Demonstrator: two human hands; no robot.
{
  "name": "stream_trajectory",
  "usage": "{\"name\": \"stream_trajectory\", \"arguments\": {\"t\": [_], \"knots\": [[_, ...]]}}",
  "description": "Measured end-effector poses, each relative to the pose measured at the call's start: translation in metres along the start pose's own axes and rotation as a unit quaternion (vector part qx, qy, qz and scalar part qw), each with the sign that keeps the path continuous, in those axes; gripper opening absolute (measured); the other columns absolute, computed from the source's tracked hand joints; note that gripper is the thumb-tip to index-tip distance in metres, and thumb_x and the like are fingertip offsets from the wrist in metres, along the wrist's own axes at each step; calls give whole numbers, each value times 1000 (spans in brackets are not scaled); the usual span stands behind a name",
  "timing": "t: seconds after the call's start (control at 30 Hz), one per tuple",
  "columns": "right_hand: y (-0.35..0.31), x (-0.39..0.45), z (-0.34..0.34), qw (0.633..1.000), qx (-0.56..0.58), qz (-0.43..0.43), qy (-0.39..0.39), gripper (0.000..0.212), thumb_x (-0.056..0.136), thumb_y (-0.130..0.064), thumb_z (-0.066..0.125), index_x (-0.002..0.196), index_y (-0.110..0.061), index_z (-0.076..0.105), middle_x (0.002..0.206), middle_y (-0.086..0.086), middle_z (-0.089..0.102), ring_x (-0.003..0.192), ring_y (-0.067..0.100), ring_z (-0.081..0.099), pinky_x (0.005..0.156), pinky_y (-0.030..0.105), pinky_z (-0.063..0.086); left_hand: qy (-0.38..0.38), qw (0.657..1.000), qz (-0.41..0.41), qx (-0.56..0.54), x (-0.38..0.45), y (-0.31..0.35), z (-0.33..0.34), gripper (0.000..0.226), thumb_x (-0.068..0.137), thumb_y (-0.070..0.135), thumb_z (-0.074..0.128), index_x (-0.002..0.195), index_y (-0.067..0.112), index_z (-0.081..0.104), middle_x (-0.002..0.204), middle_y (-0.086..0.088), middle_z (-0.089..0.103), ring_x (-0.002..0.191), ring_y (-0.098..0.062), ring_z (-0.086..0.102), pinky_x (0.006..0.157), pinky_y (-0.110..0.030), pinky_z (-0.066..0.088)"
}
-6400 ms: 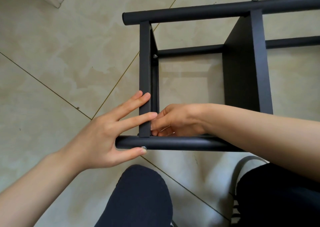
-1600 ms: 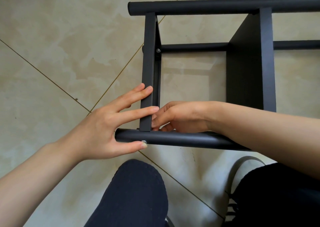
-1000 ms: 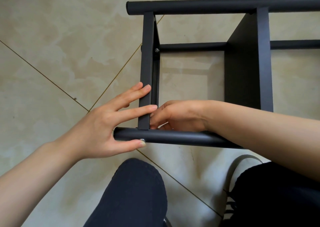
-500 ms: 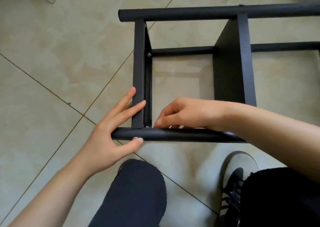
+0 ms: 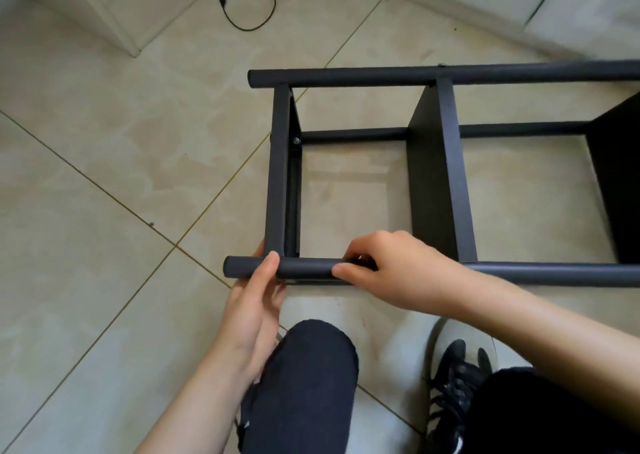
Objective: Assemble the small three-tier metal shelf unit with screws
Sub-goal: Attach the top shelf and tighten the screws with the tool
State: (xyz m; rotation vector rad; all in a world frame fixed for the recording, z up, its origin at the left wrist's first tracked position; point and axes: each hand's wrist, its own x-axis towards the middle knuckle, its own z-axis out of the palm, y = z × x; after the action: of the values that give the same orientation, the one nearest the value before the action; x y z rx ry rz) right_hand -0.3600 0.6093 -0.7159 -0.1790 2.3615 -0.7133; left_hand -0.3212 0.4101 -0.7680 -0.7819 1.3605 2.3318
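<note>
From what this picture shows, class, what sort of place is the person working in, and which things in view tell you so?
Probably a room in a home, worked on at floor level: glossy beige floor tiles with thin grout lines, a loose black cable trailing on the floor, and a pale skirting or door frame at the top left.

Matt black metal shelf unit; glossy tile floor.

We see both forearms bare, no sleeves, rings or watch on the left hand or right hand. Below the hands, dark navy trousers cover both legs. Beneath the right forearm sits a black lace-up sneaker with a pale grey toe cap.
</note>
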Motion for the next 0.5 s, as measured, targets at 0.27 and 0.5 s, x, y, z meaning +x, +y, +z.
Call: {"name": "stream_trajectory", "arguments": {"t": [0.27, 0.5], "knots": [[-1, -3, -11, 1000, -8, -4, 18, 33, 95, -58, 48, 109, -33, 66, 86, -12, 65, 86, 18, 55, 90, 42, 36, 7, 1000, 23, -12, -1, 9, 17, 25, 86, 23, 65, 110, 15, 66, 93, 2, 74, 87, -7, 72, 70, -18, 56], [-4, -6, -26, 999, 40, -1, 28, 32, 94, -58, 51, 95, -31, 69, 78, -15, 67, 82, 10, 57, 94, 43, 32, 29, 999, 23, 26, -7, 31, 33, 33, 78, 27, 71, 108, 13, 65, 87, 3, 70, 89, -12, 66, 83, -27, 48]]}}
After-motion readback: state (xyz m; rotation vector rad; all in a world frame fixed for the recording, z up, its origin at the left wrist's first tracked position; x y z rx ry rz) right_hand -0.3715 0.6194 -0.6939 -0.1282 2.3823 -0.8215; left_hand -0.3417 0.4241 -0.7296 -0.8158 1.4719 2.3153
